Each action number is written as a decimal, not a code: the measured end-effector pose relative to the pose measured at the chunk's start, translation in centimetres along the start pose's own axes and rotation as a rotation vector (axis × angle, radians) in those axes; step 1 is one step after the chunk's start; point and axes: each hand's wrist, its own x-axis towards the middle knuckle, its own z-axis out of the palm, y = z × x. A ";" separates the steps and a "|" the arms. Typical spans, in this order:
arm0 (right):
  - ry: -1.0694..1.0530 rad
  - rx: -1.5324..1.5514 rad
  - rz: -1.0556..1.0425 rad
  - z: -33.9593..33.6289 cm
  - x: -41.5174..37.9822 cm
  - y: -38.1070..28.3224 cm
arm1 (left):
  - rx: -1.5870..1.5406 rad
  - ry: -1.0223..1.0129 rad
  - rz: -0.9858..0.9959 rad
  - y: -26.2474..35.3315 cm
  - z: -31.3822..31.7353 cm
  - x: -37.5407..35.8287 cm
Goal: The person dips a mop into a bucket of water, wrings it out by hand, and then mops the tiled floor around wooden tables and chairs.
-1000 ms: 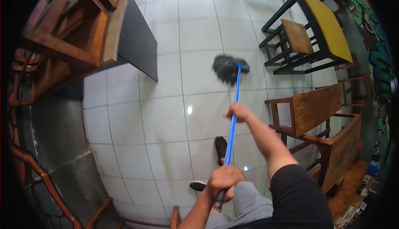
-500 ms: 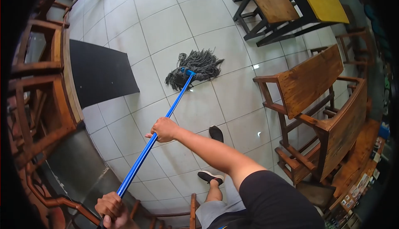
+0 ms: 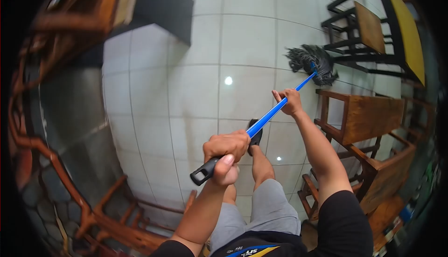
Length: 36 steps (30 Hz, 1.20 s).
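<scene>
A mop with a blue pole (image 3: 268,118) slants up and to the right across the head view. My left hand (image 3: 226,152) is wrapped round its top end, just ahead of the black end grip (image 3: 201,175). Farther down the pole my right hand (image 3: 290,100) is closed on it, with a finger or two stretched off to the side. The grey string mop head (image 3: 311,63) lies on the white tiled floor (image 3: 193,91), close by the legs of the dark-framed furniture at the right.
A yellow-topped table (image 3: 405,28) and a wooden stool (image 3: 370,27) stand at upper right. Below them are a wooden bench (image 3: 371,117) and other wooden furniture. A black panel (image 3: 163,5) juts out at upper left. Wooden railing (image 3: 126,233) runs along the lower left.
The mop head has swept to the right, towards the table legs. Both hands have moved right with the pole, and the camera view has turned.
</scene>
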 end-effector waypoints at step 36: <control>-0.320 0.259 -0.022 1.4 -27.5 1.0 | 0.264 -0.290 0.155 3.6 12.8 -26.4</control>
